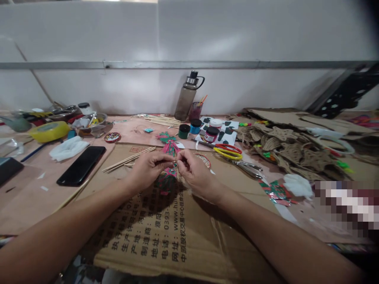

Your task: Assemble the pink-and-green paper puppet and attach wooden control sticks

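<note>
Both hands are being held above the far part of a printed cardboard sheet (207,232), which is being supported by the pink tabletop (26,205). On the left hand (148,167), the thumb and forefinger are being pressed together; on the right hand (198,173), the fingers are being curled in and pinched at the tips. The two sets of fingertips are being kept almost touching; whether something small is being gripped between them cannot be told. Beneath them, a pink-and-green ornament (170,150) is being partly hidden, lying across the far edge of the cardboard sheet.

Thin wooden sticks (127,161) are being carried by the sheet near its far left corner, while a black phone (81,165) is being left face up beside its left edge. Scissors (227,151) with red and yellow handles are being laid by its far right corner. Toward the tabletop's far edge, a green paint jar (184,131) and a bottle (186,96) are being kept standing.
</note>
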`<state>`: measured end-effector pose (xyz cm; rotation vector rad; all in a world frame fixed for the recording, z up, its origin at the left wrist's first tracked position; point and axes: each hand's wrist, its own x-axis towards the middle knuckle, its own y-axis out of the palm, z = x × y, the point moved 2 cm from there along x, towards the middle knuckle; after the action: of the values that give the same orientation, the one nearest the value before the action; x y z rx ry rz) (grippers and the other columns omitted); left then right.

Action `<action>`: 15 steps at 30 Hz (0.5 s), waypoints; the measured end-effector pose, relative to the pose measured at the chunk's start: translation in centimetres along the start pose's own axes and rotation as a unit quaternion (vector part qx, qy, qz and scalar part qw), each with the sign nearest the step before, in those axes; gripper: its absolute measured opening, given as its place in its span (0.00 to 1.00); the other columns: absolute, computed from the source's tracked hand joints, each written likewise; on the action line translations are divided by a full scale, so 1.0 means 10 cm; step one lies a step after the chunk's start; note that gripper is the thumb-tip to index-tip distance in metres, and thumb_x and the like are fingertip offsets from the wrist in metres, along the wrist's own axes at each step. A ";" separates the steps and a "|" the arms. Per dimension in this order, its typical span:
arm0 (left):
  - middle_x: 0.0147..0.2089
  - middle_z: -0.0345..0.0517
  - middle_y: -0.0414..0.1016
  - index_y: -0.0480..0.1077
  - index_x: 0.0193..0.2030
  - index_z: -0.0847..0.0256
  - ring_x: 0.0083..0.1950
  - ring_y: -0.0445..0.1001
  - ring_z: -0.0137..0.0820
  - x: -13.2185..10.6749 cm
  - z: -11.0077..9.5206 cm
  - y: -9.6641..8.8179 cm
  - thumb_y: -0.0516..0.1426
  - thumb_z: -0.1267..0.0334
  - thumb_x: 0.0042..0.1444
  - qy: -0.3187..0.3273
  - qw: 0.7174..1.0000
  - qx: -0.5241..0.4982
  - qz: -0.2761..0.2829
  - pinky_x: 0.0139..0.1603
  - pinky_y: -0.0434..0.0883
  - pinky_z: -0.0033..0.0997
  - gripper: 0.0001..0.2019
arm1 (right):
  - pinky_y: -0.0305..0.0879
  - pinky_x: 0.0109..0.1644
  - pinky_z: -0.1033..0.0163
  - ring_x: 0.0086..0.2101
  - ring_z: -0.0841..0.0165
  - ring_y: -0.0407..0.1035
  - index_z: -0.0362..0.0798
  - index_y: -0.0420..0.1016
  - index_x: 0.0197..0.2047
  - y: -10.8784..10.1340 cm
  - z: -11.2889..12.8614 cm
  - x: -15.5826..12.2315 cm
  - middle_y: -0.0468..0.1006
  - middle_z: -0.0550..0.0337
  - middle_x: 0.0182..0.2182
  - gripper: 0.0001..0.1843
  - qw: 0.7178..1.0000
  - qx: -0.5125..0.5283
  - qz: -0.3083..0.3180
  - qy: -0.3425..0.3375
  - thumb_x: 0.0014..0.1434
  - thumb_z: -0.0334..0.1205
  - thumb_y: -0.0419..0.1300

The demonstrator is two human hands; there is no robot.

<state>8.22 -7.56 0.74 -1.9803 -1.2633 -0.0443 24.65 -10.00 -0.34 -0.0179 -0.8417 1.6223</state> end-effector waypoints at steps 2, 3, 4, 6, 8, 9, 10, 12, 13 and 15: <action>0.37 0.44 0.82 0.79 0.40 0.58 0.38 0.77 0.31 -0.01 0.02 0.00 0.58 0.63 0.58 -0.009 1.000 0.009 -0.003 0.41 0.71 0.28 0.08 | 0.56 0.32 0.64 0.28 0.71 0.58 0.49 0.59 0.35 0.00 0.01 0.00 0.65 0.63 0.29 0.01 1.000 -0.004 0.003 0.000 0.59 0.35 0.49; 0.37 0.44 0.82 0.79 0.40 0.58 0.38 0.78 0.32 -0.01 0.03 0.00 0.59 0.63 0.58 -0.016 1.000 0.010 -0.004 0.42 0.71 0.29 0.08 | 0.56 0.33 0.64 0.28 0.70 0.59 0.50 0.59 0.35 0.00 0.01 -0.01 0.66 0.62 0.29 0.01 1.000 -0.005 0.004 0.001 0.59 0.35 0.49; 0.38 0.44 0.82 0.79 0.40 0.58 0.39 0.78 0.32 -0.01 0.04 0.01 0.59 0.63 0.58 -0.021 1.000 0.010 -0.003 0.42 0.71 0.29 0.08 | 0.57 0.33 0.64 0.28 0.70 0.59 0.50 0.59 0.35 0.00 0.01 -0.01 0.66 0.62 0.29 0.01 1.000 -0.006 0.005 0.003 0.60 0.35 0.49; 0.38 0.44 0.82 0.79 0.40 0.58 0.39 0.78 0.32 -0.02 0.05 0.01 0.59 0.62 0.58 -0.026 1.000 0.005 -0.001 0.42 0.71 0.29 0.08 | 0.57 0.33 0.63 0.28 0.69 0.59 0.50 0.58 0.35 0.01 0.01 -0.01 0.66 0.62 0.29 0.01 1.000 -0.006 0.008 0.006 0.60 0.36 0.49; 0.38 0.44 0.82 0.80 0.40 0.58 0.39 0.78 0.32 -0.01 0.06 0.01 0.59 0.63 0.58 -0.024 1.000 -0.002 0.001 0.42 0.71 0.28 0.08 | 0.56 0.32 0.63 0.28 0.69 0.59 0.50 0.58 0.35 0.01 0.01 -0.01 0.66 0.62 0.29 0.01 1.000 -0.005 0.008 0.009 0.60 0.35 0.49; 0.38 0.44 0.82 0.80 0.40 0.58 0.39 0.78 0.32 -0.01 0.05 0.01 0.59 0.63 0.58 -0.023 1.000 -0.006 0.001 0.41 0.71 0.28 0.08 | 0.56 0.32 0.64 0.28 0.70 0.58 0.50 0.58 0.35 0.01 0.02 -0.01 0.66 0.62 0.29 0.01 1.000 -0.004 0.008 0.011 0.60 0.35 0.48; 0.38 0.44 0.82 0.80 0.40 0.58 0.39 0.78 0.32 -0.01 0.05 0.01 0.59 0.63 0.58 -0.024 1.000 -0.008 0.002 0.41 0.70 0.28 0.08 | 0.55 0.31 0.64 0.28 0.70 0.58 0.50 0.58 0.35 0.01 0.02 -0.01 0.66 0.62 0.29 0.01 1.000 -0.002 0.007 0.013 0.60 0.35 0.48; 0.38 0.44 0.82 0.80 0.40 0.58 0.39 0.78 0.32 -0.01 0.03 0.01 0.59 0.63 0.58 -0.024 1.000 -0.013 0.004 0.41 0.70 0.28 0.08 | 0.55 0.31 0.64 0.27 0.70 0.58 0.50 0.58 0.35 0.01 0.02 -0.01 0.65 0.63 0.29 0.02 1.000 0.002 0.007 0.015 0.60 0.35 0.48; 0.38 0.44 0.82 0.80 0.40 0.58 0.39 0.78 0.32 -0.01 0.03 0.00 0.59 0.63 0.58 -0.025 1.000 -0.014 0.004 0.41 0.70 0.28 0.08 | 0.54 0.31 0.64 0.27 0.71 0.57 0.50 0.58 0.35 0.01 0.02 -0.01 0.65 0.63 0.29 0.02 1.000 0.003 0.006 0.016 0.60 0.35 0.48; 0.38 0.44 0.82 0.80 0.40 0.58 0.39 0.78 0.32 0.00 0.02 0.00 0.59 0.63 0.58 -0.025 1.000 -0.015 -0.001 0.41 0.70 0.28 0.08 | 0.54 0.31 0.64 0.27 0.71 0.57 0.50 0.58 0.35 0.01 0.02 -0.01 0.64 0.63 0.28 0.02 1.000 0.003 0.005 0.016 0.61 0.36 0.48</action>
<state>8.14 -7.44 0.58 -2.0175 -1.3021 -0.0151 24.49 -10.15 -0.27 -0.0433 -0.8125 1.6293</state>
